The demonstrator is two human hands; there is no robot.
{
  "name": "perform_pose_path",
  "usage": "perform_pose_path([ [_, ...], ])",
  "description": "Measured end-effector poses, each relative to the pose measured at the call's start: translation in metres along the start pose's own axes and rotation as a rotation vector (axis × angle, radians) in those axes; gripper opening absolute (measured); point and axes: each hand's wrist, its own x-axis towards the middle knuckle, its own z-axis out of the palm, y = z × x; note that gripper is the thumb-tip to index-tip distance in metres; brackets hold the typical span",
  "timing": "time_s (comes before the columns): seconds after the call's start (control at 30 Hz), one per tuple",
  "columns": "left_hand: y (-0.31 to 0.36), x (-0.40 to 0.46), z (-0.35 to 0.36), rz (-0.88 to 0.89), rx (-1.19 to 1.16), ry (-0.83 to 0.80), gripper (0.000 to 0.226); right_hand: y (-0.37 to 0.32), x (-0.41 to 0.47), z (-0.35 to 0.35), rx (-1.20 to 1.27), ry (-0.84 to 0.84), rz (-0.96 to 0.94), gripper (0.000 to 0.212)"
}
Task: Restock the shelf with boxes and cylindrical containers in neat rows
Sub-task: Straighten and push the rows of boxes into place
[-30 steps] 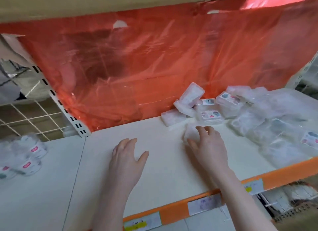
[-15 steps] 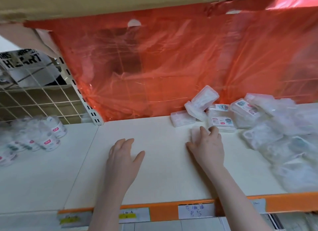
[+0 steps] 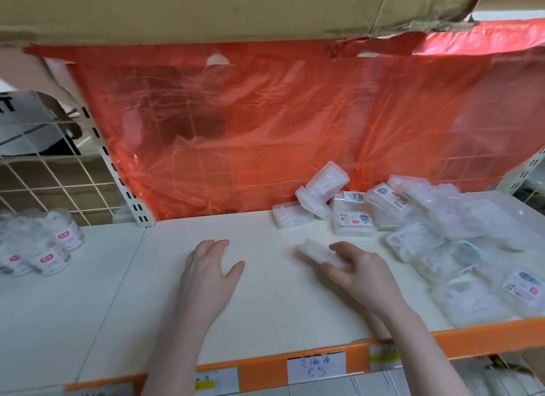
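Clear plastic rectangular box (image 3: 320, 253) is sitting pinched in right hand (image 3: 358, 273) fingers just above white shelf (image 3: 265, 301), left of heaped boxes. Left hand (image 3: 208, 273) is resting flat, fingers spread.

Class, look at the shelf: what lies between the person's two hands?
In the head view, only bare white shelf lies between the left hand and the right hand, which grips a small clear box.

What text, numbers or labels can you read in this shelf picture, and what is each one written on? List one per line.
"85": handwritten on the white price tag on the shelf's orange front edge; the characters above it are not clear enough to read.
Red-and-white labels on the cylindrical containers: too blurred.
Stickers on the clear plastic boxes: too small.
Yellow tag: unreadable.
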Motion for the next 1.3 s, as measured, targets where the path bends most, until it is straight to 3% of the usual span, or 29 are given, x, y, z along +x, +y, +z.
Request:
perform_pose_path([
  [0.2, -0.004, -0.002, -0.001, 0.016, 0.005, -0.015, 0.049, 0.009, 0.005, -0.008, 0.100, 0.092, 0.021, 0.025],
  [0.47, -0.013, -0.004, -0.007, 0.022, -0.002, -0.013, 0.048, 0.012, 0.007, 0.001, -0.008, 0.210, -0.130, 0.031],
  [0.57, -0.019, -0.005, -0.009, 0.014, -0.003, -0.014, 0.048, 0.010, 0.008, 0.006, -0.085, 0.202, -0.152, 0.045],
  [0.7, -0.023, -0.006, -0.009, 0.007, -0.008, -0.013, 0.048, 0.011, 0.008, 0.011, -0.179, 0.122, -0.116, 0.082],
  [0.77, -0.024, -0.005, -0.008, 0.008, -0.009, -0.016, 0.048, 0.010, 0.008, 0.011, -0.197, 0.108, -0.067, 0.088],
  [1.03, -0.024, -0.001, -0.002, 0.019, -0.014, -0.045, 0.048, 0.011, 0.008, 0.010, -0.337, 0.131, 0.032, 0.064],
  [1.3, -0.012, 0.010, 0.007, 0.084, 0.001, -0.073, 0.048, 0.014, 0.001, 0.004, -0.271, 0.145, 0.067, 0.059],
])
